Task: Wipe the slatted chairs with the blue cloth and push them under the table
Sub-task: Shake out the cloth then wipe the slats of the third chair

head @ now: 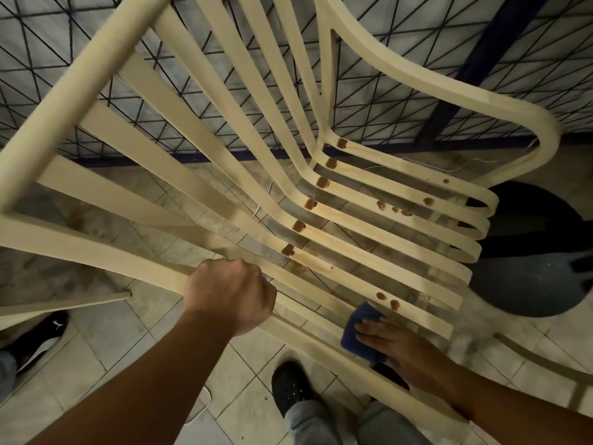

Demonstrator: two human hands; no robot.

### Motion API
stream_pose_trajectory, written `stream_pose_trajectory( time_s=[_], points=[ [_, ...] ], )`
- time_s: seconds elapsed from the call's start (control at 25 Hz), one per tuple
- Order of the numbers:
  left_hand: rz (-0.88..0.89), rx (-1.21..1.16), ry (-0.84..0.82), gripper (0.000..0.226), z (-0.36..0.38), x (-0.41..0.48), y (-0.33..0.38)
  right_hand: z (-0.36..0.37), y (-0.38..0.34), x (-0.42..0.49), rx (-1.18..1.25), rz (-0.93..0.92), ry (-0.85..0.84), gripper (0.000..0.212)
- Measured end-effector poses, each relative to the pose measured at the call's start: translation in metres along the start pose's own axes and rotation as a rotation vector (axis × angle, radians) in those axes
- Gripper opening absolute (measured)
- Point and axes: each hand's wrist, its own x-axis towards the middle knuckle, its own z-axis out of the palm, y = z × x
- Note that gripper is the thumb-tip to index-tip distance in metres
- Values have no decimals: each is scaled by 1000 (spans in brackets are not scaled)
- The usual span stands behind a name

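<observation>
A big cream chair [83, 94] fills most of the view. It is made of long slats. Its top rail is cut off at the top edge and its legs are hidden. Under it is a pale tile floor [106, 342], seen through the gaps. Behind the chair stands a wall [433, 33] with dark crossed lines, a bit blurry.

At the chair's front right corner sits a dark round thing [529, 284]. I cannot tell what it is.

The left hand [231, 293] is a fist wrapped tight round a slat on the near side of the chair. The right hand [394, 345] lies flat, fingers straight, pressing down on the cloth [359, 329]. The blue cloth is on the near edge of the seat, and the hand hides half of it.

A black shoe [292, 387] stands on the floor below the seat. Another shoe [38, 342], black and white, is at the left edge, partly cut off.

Small brown spots [388, 300] dot the slats, two just beside the cloth.
</observation>
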Motion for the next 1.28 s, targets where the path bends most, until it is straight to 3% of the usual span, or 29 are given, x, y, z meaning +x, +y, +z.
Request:
stream_pose_trajectory(
  time_s=[0.08, 0.16, 0.24, 0.36, 0.52, 0.6, 0.72, 0.76, 0.84, 0.96, 1.08, 1.28],
  points=[
    [-10, -4, 7, 53, 2, 0, 1, -10, -3, 14, -105, -65, -71, 86],
    [-13, -8, -10, 55, 2, 1, 1, -20, -16, 46, -378, -135, -118, 103],
    [-14, 2, -14, 56, 2, 1, 1, -18, -36, 86, -446, -128, -99, 90],
    [-29, 15, -23, 55, 2, 0, 2, -20, -72, 140, -362, -127, -105, 64],
    [-39, 41, -76, 56, 6, 2, 2, -37, -105, 159, -506, -174, -33, 50],
    [-14, 63, -58, 57, 8, 2, 2, -34, -99, 149, -386, -178, -54, 42],
    [27, 83, -21, 59, 8, 2, 1, -4, -57, 112, 42, 192, -65, 42],
    [38, 89, -25, 60, 9, 3, -1, -4, -48, 92, 73, 199, -55, 47],
    [41, 70, -37, 61, 11, 4, -2, -22, -42, 49, -21, 99, -66, 35],
    [35, 50, 20, 61, 14, 3, -2, -31, -31, -5, 58, 147, -106, 42],
    [54, 33, 30, 60, 16, 3, -7, -31, -29, -40, -11, 152, 69, 47],
    [34, 41, -5, 63, 17, 5, -7, -49, -15, -70, -45, 92, 563, 60]
  ],
)
